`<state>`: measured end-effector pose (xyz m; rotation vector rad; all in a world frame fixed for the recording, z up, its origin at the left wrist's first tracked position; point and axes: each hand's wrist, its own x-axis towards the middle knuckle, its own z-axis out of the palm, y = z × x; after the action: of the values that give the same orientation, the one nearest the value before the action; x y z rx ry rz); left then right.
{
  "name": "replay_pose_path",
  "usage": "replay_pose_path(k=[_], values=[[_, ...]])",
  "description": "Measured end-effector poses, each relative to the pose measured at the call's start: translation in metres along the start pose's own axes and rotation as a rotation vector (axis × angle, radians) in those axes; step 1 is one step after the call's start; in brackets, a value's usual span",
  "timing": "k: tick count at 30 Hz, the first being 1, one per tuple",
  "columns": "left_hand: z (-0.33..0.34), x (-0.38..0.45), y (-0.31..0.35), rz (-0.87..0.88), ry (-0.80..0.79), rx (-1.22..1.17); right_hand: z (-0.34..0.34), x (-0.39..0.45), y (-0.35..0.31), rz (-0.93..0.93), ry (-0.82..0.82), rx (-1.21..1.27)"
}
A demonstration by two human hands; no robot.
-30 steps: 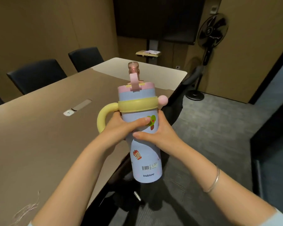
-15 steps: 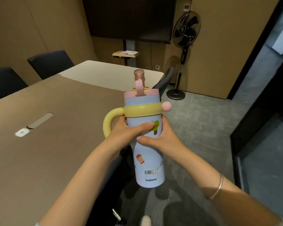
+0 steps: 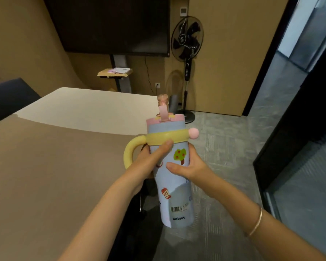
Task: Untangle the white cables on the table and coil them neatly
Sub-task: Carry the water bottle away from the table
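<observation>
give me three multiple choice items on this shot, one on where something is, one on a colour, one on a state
1. Where is the standing fan?
A. on the table
B. on the floor right of the dark screen
C. beside the chair at the left

2. What colour is the handle of the bottle?
A. yellow
B. green
C. black

3. How is the bottle held?
A. it stands on the table, untouched
B. the left hand alone lifts it by the handle
C. both hands grip its body, off the table

Answers:
1. B, the fan's base sits on the carpet by the wall, right of the screen.
2. A, the loop and the band round the bottle are yellow.
3. C, the left hand and right hand curl round the blue body, which hangs past the edge of the table.
</observation>
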<state>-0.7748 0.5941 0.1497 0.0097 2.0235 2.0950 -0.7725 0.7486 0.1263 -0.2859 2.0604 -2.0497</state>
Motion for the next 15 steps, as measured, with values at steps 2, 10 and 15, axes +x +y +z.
replay_pose_path(k=[2, 10, 15], values=[[0.005, 0.031, 0.001, -0.042, 0.037, -0.051, -0.020, 0.025, 0.002, 0.055, 0.047, 0.047], [0.045, 0.177, -0.007, -0.100, 0.062, -0.192, -0.127, 0.139, 0.023, 0.151, 0.056, 0.021], [0.093, 0.289, 0.004, -0.065, 0.028, -0.315, -0.222, 0.225, 0.018, 0.129, -0.011, 0.022]])
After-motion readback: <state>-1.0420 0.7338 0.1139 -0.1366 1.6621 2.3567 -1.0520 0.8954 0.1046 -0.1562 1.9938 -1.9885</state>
